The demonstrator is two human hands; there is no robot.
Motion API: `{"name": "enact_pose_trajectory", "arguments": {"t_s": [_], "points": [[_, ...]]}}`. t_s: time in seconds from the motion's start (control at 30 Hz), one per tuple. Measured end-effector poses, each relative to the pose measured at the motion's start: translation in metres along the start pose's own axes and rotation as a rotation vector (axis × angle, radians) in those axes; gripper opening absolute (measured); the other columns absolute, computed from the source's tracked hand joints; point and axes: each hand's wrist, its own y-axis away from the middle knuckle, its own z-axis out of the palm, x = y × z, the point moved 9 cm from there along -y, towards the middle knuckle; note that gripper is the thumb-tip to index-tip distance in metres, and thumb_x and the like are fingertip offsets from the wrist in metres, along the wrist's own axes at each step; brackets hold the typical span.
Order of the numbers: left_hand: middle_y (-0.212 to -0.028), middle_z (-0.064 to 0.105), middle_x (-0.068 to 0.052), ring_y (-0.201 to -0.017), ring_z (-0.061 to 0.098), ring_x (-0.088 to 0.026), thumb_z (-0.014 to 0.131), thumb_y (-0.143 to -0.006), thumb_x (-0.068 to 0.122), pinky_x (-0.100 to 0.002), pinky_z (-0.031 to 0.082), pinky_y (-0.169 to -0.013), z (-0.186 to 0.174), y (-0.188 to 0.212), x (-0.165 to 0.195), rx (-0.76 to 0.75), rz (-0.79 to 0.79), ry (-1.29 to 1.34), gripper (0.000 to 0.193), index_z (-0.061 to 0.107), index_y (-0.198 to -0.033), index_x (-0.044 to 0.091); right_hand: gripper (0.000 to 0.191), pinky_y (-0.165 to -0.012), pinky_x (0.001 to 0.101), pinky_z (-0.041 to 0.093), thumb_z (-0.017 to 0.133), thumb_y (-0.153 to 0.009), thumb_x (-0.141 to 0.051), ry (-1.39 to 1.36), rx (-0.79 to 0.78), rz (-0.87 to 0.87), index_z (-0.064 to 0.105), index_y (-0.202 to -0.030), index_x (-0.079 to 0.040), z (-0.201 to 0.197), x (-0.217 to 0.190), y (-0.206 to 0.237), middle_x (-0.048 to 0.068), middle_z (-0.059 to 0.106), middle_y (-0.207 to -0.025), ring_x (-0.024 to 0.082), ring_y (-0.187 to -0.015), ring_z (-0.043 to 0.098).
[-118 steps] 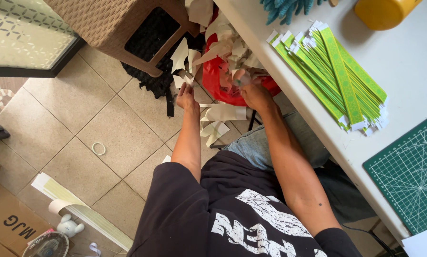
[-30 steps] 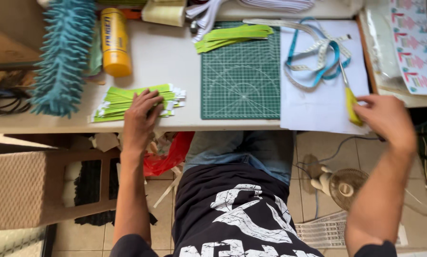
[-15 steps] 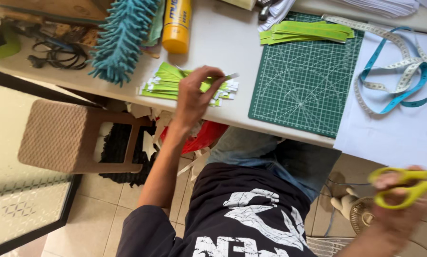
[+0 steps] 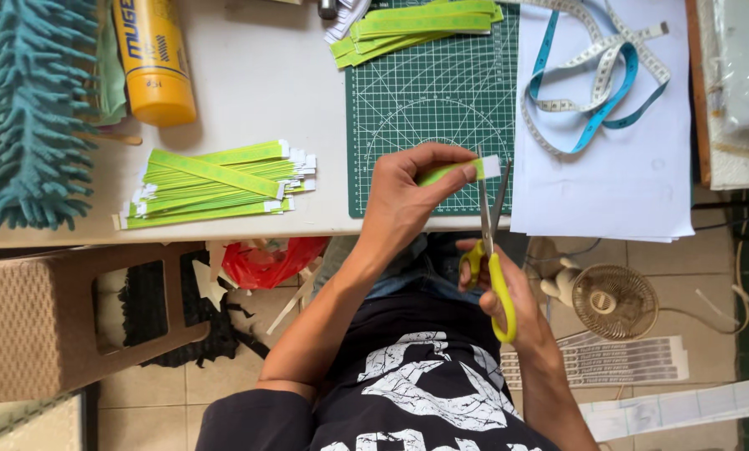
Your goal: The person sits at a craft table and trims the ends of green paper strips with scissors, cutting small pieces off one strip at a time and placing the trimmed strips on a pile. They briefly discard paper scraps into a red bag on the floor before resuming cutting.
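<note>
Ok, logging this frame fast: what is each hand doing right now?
Left hand: closed on a green paper strip.
Right hand: closed on the yellow-handled scissors, blades open at the strip's white end.

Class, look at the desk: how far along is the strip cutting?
Done: a small pile of green strips lies on the cutting mat. In hand: the left hand holds one strip between the open scissors in the right hand. Left: the bigger stack beside the mat.
</note>
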Motion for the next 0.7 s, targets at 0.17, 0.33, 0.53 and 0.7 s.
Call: {"name": "enact_pose_trajectory", "arguments": {"t_s": [0.17, 0.33, 0.53, 0.7], "points": [[-0.1, 0.079, -0.006, -0.09, 0.072, -0.008, 0.076, -0.092, 0.011, -0.022, 0.06, -0.081, -0.002, 0.012, -0.001, 0.061, -0.009, -0.126, 0.024, 0.077, -0.114, 0.0, 0.103, -0.08, 0.0241, 0.047, 0.074, -0.077, -0.076, 0.044, -0.009, -0.005, 0.053, -0.142, 0.0, -0.002, -0.006, -0.015, 0.003, 0.056, -0.1, 0.011, -0.093, 0.056], [-0.1, 0.079, -0.007, -0.091, 0.074, -0.008, 0.076, -0.094, 0.011, -0.023, 0.061, -0.082, -0.006, 0.022, 0.004, 0.098, 0.027, -0.134, 0.021, 0.077, -0.112, 0.0, 0.1, -0.065, 0.0198, 0.04, 0.079, -0.073, -0.071, 0.052, -0.007, 0.043, 0.054, -0.143, -0.003, -0.002, -0.004, -0.02, 0.001, 0.056, -0.096, 0.009, -0.084, 0.052], [-0.1, 0.08, -0.007, -0.09, 0.075, -0.008, 0.075, -0.094, 0.011, -0.022, 0.062, -0.081, -0.006, 0.029, 0.005, 0.131, 0.046, -0.151, 0.02, 0.077, -0.111, 0.001, 0.095, -0.062, 0.0187, 0.041, 0.081, -0.074, -0.065, 0.057, -0.011, 0.044, 0.055, -0.142, -0.004, 0.001, -0.004, -0.019, 0.0, 0.056, -0.095, 0.008, -0.081, 0.053], [-0.097, 0.08, -0.006, -0.088, 0.074, -0.007, 0.076, -0.093, 0.011, -0.021, 0.061, -0.078, -0.006, 0.03, 0.008, 0.144, 0.058, -0.194, 0.02, 0.078, -0.111, 0.001, 0.092, -0.061, 0.0177, 0.041, 0.083, -0.075, -0.06, 0.006, -0.006, 0.046, 0.055, -0.142, -0.003, 0.0, -0.002, -0.018, 0.0, 0.056, -0.095, 0.007, -0.081, 0.053]]}}
